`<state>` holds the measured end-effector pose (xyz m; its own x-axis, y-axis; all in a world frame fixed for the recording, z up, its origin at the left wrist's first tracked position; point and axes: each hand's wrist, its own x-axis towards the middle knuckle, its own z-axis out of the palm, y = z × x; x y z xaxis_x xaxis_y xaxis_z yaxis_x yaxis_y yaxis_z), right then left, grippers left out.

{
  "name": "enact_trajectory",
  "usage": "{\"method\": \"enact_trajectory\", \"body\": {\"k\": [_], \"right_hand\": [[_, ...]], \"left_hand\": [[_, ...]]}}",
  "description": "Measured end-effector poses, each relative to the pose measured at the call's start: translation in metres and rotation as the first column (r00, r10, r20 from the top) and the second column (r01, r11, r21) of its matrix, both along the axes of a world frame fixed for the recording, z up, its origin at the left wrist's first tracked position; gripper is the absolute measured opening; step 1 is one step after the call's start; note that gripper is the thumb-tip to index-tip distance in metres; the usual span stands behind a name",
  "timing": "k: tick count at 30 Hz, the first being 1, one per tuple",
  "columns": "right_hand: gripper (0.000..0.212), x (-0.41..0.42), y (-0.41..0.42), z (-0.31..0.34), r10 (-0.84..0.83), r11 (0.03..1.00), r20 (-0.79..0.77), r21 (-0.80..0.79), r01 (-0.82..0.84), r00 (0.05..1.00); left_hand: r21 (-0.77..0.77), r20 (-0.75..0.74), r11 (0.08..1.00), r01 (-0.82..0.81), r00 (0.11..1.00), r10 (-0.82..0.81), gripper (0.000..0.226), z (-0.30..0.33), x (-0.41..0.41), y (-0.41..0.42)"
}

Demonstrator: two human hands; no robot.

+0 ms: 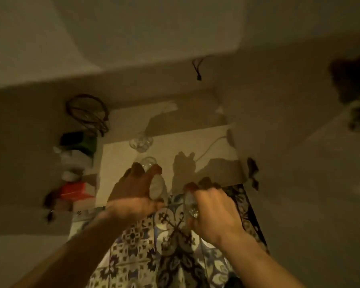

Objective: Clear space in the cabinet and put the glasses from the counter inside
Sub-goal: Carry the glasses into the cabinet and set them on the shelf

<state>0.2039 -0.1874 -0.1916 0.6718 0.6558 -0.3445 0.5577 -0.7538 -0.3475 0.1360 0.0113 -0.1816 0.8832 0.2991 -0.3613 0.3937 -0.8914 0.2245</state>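
Observation:
The view is dim and blurred. My left hand is raised and wrapped around a clear glass at the front edge of a pale cabinet shelf. My right hand is raised beside it and grips a second clear glass, mostly hidden by the fingers. Two more clear glasses stand on the shelf: one just beyond my left fingertips, another farther back. Shadows of both hands fall on the shelf.
Patterned blue-and-white wall tiles fill the space below the shelf. To the left are a dark wire basket, a green and black item, white things and a red box. A dark fitting sits at the shelf's right edge.

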Motion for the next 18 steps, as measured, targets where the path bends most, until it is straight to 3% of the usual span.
{"method": "enact_trajectory", "body": {"k": [4,10,18], "right_hand": [[0.075,0.032,0.015,-0.075,0.035,0.997,0.047,0.067,-0.038,0.998],[0.064,0.072,0.066,-0.155,0.043,0.996,0.102,0.072,-0.05,0.994],[0.071,0.095,0.12,-0.208,0.111,0.979,0.197,0.146,-0.141,0.974]], "left_hand": [[0.037,0.048,0.998,0.046,0.998,-0.048,0.072,-0.068,0.047,0.021],[0.079,0.145,0.993,0.089,0.984,-0.099,0.078,-0.153,0.115,0.066],[0.13,0.187,0.987,0.094,0.975,-0.118,0.075,-0.191,0.182,0.116]]}}
